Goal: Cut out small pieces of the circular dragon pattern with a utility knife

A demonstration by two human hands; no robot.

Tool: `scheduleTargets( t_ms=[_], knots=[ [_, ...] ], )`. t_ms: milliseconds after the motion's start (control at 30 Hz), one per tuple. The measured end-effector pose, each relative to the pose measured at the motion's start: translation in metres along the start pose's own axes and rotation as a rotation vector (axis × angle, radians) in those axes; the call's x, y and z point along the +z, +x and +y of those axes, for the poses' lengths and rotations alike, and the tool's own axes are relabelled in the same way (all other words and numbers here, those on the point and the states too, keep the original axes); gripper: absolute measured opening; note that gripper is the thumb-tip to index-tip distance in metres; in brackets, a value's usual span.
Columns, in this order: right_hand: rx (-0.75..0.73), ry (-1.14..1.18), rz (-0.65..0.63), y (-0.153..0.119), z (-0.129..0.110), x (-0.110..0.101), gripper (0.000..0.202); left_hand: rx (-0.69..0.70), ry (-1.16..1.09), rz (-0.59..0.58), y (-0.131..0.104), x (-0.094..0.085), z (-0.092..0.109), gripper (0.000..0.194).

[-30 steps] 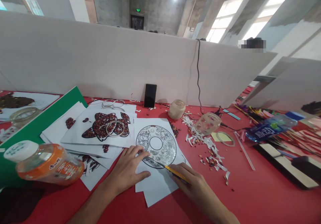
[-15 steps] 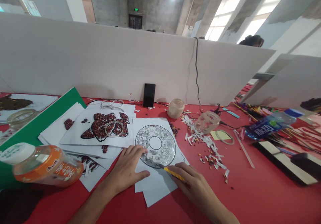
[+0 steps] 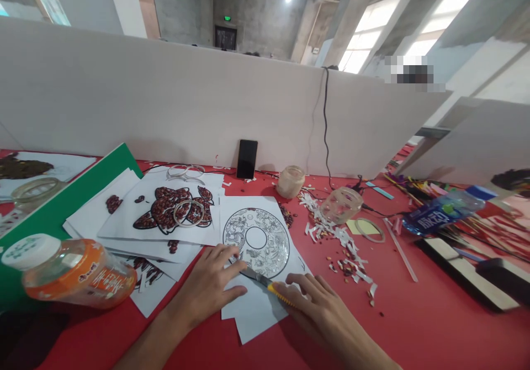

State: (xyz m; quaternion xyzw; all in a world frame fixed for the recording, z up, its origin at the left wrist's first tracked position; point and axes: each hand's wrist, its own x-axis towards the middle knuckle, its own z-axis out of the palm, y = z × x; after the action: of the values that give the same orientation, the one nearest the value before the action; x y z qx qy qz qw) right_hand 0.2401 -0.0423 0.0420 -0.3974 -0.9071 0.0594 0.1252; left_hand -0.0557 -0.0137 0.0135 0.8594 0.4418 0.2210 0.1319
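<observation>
A white sheet printed with a round black ornamental ring (image 3: 256,241) lies on the red table (image 3: 414,326). My left hand (image 3: 209,284) presses flat on the sheet at the ring's lower left edge. My right hand (image 3: 317,306) grips a yellow craft knife (image 3: 269,286), whose metal blade tip touches the paper at the bottom edge of the ring, close to my left fingertips.
To the left lie sheets with a red bean picture (image 3: 171,209), a tape ring on them, a green board (image 3: 62,204) and a tipped orange jar (image 3: 72,273). Glass jars (image 3: 342,205), paper scraps, a phone (image 3: 247,159), a water bottle (image 3: 443,212) and a grey partition stand behind.
The knife blade has slid left along the ring's bottom edge, toward my left fingers. My right hand moved slightly left with it; my left hand stays pressed on the sheet.
</observation>
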Motion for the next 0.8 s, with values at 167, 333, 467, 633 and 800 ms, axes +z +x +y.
scheduleTargets(
  t_ms=[167,333,467,633,800],
  knots=[
    [0.034,0.033,0.014,0.014,-0.002,0.002,0.029,0.111,0.075,0.015,-0.002,0.004,-0.002,0.025],
    [0.018,0.008,-0.008,0.074,-0.011,0.007,0.013,0.148,0.072,0.046,-0.003,0.009,-0.007,0.025],
    [-0.116,-0.133,-0.195,0.117,-0.017,0.007,0.011,0.131,0.049,0.061,-0.002,0.011,-0.007,0.021],
    [-0.198,-0.221,-0.295,0.131,-0.018,0.009,0.015,0.139,0.063,0.063,-0.002,0.011,-0.007,0.017],
    [-0.266,-0.282,-0.318,0.133,-0.016,0.011,0.013,0.14,0.076,0.045,-0.002,0.009,-0.006,0.017]
  ],
)
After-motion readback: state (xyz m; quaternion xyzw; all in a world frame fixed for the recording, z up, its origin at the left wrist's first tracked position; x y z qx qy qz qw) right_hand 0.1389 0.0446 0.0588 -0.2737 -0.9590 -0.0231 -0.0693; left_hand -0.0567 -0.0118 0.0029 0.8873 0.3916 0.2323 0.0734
